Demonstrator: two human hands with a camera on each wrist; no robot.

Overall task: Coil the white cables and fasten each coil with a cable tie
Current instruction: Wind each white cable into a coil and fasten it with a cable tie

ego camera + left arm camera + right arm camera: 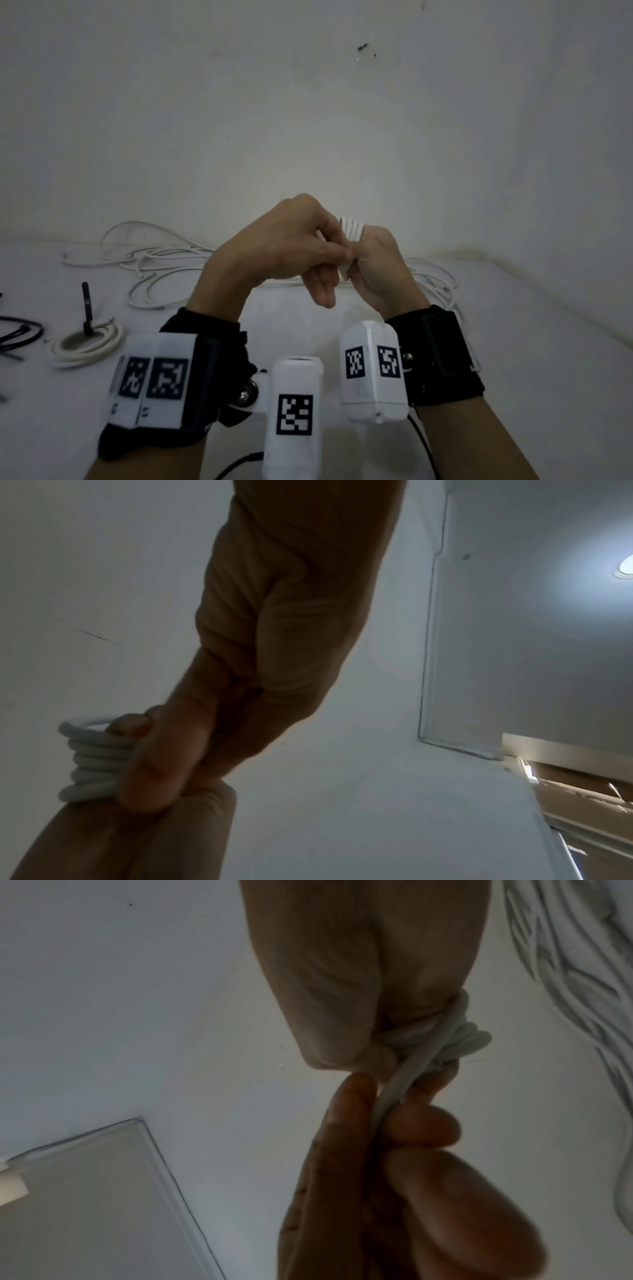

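Note:
Both hands are raised together above the white tabletop (pixel 342 342). My right hand (pixel 373 267) grips a small tight coil of white cable (pixel 351 228), whose stacked turns show above its thumb. My left hand (pixel 337 255) reaches across and closes its fingers on that same bundle. The left wrist view shows the stacked turns of the coil (pixel 92 764) against my curled left fingers (pixel 161 750). In the right wrist view, fingertips (pixel 352 1096) pinch one strand (pixel 404 1080) that leads off the coil (pixel 472 1039). I cannot see a cable tie on this coil.
A finished white coil (pixel 92 346) with an upright black cable tie (pixel 86 305) lies at the front left. Loose black ties (pixel 20 332) lie at the left edge. Tangled white cables (pixel 154 267) lie along the back left and behind my right wrist (pixel 438 284), below the wall.

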